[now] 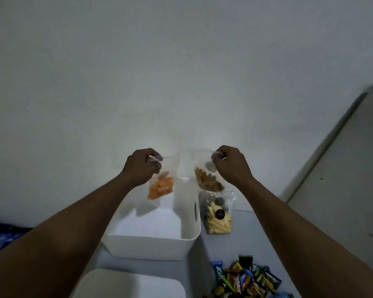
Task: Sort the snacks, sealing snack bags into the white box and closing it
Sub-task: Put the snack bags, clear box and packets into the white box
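Likely home room: plain white wall (181,61), blue patterned fabric (0,237), wrapped snacks (246,278) heaped on table (230,244).

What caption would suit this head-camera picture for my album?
Left hand holds the orange snack bag, right hand the brown snack bag, above the open white box.

Your white lid (129,284) and the pile of wrapped bars (246,278) are cut off by the bottom edge, and the blurred grey panel (342,158) runs off the right edge. Your left forearm (91,222) hides part of the white box (151,246) on its left side. The orange-snack bag (160,187) and brown-snack bag (208,179) you pinch are smeared, and the dark round label (220,212) on the pale-stick bag (215,224) is too small to read.
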Demonstrator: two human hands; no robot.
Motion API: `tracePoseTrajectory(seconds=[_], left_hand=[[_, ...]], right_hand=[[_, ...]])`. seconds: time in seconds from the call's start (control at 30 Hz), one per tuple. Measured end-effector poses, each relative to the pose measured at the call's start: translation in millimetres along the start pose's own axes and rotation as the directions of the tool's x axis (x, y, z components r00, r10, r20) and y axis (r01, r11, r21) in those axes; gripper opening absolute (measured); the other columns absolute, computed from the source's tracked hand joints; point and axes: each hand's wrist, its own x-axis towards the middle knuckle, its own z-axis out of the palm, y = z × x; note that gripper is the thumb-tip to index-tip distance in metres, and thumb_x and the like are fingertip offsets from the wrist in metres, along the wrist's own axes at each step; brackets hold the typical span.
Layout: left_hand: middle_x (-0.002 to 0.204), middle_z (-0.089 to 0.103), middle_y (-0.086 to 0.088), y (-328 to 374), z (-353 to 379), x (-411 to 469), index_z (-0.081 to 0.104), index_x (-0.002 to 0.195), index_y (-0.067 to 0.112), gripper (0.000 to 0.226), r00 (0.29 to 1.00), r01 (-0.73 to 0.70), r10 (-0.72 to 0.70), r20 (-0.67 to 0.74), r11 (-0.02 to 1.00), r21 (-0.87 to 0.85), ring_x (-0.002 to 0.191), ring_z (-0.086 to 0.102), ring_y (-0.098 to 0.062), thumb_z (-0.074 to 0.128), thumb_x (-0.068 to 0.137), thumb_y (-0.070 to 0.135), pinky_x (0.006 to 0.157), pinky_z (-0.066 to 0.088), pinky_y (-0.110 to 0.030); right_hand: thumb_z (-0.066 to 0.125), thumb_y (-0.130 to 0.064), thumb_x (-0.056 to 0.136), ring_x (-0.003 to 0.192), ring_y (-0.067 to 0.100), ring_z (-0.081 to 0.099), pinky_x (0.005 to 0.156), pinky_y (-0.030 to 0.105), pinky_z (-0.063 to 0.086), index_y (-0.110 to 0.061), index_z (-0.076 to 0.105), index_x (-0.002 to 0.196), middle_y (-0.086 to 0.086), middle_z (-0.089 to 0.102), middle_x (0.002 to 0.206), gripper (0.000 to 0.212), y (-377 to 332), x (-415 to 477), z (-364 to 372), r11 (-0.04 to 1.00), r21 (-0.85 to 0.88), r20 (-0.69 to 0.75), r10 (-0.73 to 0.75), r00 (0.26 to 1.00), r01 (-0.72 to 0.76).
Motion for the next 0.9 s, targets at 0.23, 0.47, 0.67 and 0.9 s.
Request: tracePoseTrajectory(seconds=[0.23,0.47,0.67,0.9], left_hand=[[0.077,0.074,0.002,-54,-12,27,0.075,0.085,0.015,0.007,0.995,0.044,-0.052,0.085,0.995,0.09,0.071,0.075,-0.015,0.068,0.083,0.014,0.065,0.056,-0.028],[0.075,0.076,-0.003,-97,-12,47,0.075,0.079,0.018,0.004,0.975,0.068,-0.096,0.2,0.988,0.139,0.073,0.075,-0.014,0.072,0.081,0.021,0.066,0.058,-0.031],[0.08,0.073,0.005,-117,0,52,0.077,0.08,0.017,0.004,0.943,0.038,-0.119,0.312,0.966,0.256,0.077,0.063,-0.007,0.076,0.081,0.02,0.06,0.042,-0.015],[0.083,0.074,-0.001,-131,18,55,0.078,0.076,0.021,0.007,0.859,-0.007,-0.138,0.494,0.96,0.28,0.083,0.069,-0.018,0.078,0.075,0.015,0.066,0.058,-0.028]], right_hand=[[0.047,-0.016,0.09,0.079,0.019,0.064,0.068,0.029,0.048,-0.021,0.069,0.09,-0.003,0.072,0.089,0.023,-18,12,66,0.999,-0.033,0.09,0.023,0.996,-0.02],[0.055,-0.023,0.089,0.08,0.024,0.066,0.07,0.032,0.052,-0.018,0.066,0.089,0.001,0.07,0.08,0.012,-3,15,109,0.991,-0.115,0.195,0.085,0.977,-0.063],[0.05,-0.019,0.085,0.086,0.027,0.064,0.072,0.03,0.05,-0.026,0.068,0.094,0.001,0.071,0.092,0.022,7,16,134,0.966,-0.26,0.307,0.087,0.948,-0.004],[0.051,-0.026,0.09,0.088,0.029,0.063,0.066,0.028,0.042,-0.022,0.06,0.068,-0.004,0.061,0.073,0.024,20,18,166,0.867,-0.466,0.436,0.053,0.899,0.174]])
